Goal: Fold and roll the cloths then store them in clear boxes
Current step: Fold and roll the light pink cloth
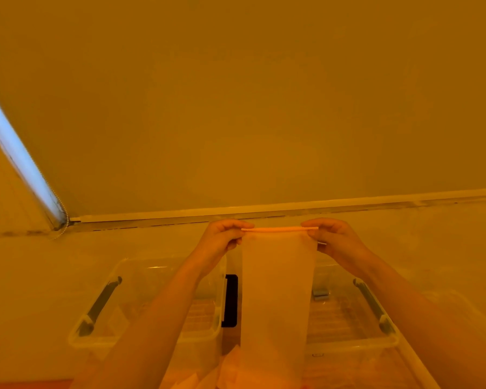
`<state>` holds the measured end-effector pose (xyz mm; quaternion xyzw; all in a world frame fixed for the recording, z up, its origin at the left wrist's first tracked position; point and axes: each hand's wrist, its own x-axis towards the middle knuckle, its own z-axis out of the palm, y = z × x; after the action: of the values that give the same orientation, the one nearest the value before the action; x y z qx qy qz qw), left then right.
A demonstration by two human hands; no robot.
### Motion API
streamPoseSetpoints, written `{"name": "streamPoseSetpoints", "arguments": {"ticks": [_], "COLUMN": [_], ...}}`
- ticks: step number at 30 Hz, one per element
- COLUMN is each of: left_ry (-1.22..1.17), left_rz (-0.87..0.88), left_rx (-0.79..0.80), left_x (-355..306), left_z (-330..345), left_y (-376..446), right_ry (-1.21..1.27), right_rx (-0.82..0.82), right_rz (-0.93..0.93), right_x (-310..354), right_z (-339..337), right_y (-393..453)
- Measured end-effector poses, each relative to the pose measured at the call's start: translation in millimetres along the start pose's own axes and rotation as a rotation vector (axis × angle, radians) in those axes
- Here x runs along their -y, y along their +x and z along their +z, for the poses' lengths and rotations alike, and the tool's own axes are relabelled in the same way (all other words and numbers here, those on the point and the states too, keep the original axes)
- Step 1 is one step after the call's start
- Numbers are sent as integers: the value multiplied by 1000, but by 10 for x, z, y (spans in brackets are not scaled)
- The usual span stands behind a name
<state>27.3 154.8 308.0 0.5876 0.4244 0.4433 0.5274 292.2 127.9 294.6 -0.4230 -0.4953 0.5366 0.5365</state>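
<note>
- Two hands are raised side by side in the head view, each pinching one top corner of a pale cloth [278, 287] that hangs straight down between them.
- Left hand [222, 237]: the fingers are curled inward, pressed together, and grip the cloth's upper left corner.
- Right hand [334, 240]: the fingers are likewise curled and pinch the upper right corner; the thumb tip sits just under the top edge.
- Cloth: a long, narrow, smooth strip, thin enough to look slightly see-through, pulled taut along its top edge, where a thin orange hem runs from one hand to the other. Its lower end drops out of the bottom of the picture.
- Left box [101, 301]: clear plastic, rectangular with rounded corners, open at the top, with a dark grey clip handle on its left rim. It stands on the surface below the left forearm.
- Right box [373, 304]: the same clear plastic shape, with a grey clip handle on its right rim, standing below the right forearm. The hanging cloth is in front of the gap between the two boxes.
- More crumpled pale fabric [230, 372] lies at the bottom edge, near the foot of the hanging strip.
- Behind everything is a plain flat wall [236, 108], all bathed in amber light.
</note>
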Motion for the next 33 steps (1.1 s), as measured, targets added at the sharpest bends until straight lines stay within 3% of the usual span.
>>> {"name": "streamPoseSetpoints", "arguments": {"ticks": [18,29,33], "left_ry": [392,24,110], "left_rz": [-14,10,1], "left_rx": [-38,-35,-47], "left_x": [44,53,7], "left_z": [-2,-59,-57], "left_y": [51,61,30], "right_ry": [-273,-27,-70], "right_rx": [32,-3,-10], "right_rz": [11,24,20], "right_x": [-116,-9,5], "right_z": [-3,45,70], "right_y": [91,43,33]}}
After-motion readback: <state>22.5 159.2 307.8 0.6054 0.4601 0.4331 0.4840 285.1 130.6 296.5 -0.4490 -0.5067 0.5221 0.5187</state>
